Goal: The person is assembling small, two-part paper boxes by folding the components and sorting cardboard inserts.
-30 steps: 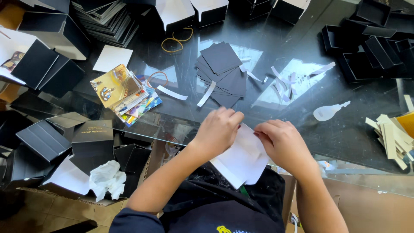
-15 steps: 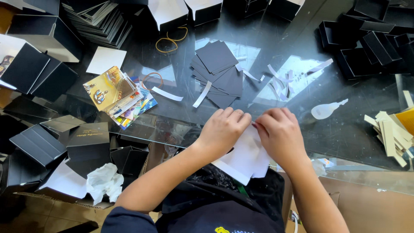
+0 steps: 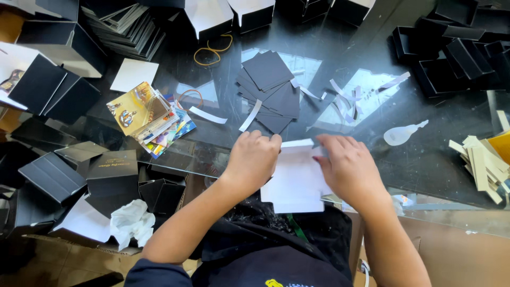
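Both hands have moved up and away from the body since a moment ago, carrying the white card sheet (image 3: 295, 180) with them; its far edge now lies on the near rim of the glass tabletop (image 3: 435, 159), while its near part overhangs the person's lap; by that shift the sheet looks better supported for pressing or folding. The left hand (image 3: 254, 159) is curled closed over the sheet's left edge, fingers bent down on it; the right hand (image 3: 348, 167) lies flatter, fingers spread and pressing the right edge, thumb side hidden. Just beyond the sheet lies a fan of black card squares (image 3: 271, 90); white paper strips (image 3: 345, 98) are scattered far right of them; a stack of coloured picture cards (image 3: 146, 114) lies to the left; a small clear glue bottle (image 3: 401, 134) rests to the right. Open room is narrow: a bare strip of glass between the sheet and the black squares, and more to the right near the bottle; black boxes (image 3: 457, 50) crowd the far right corner.
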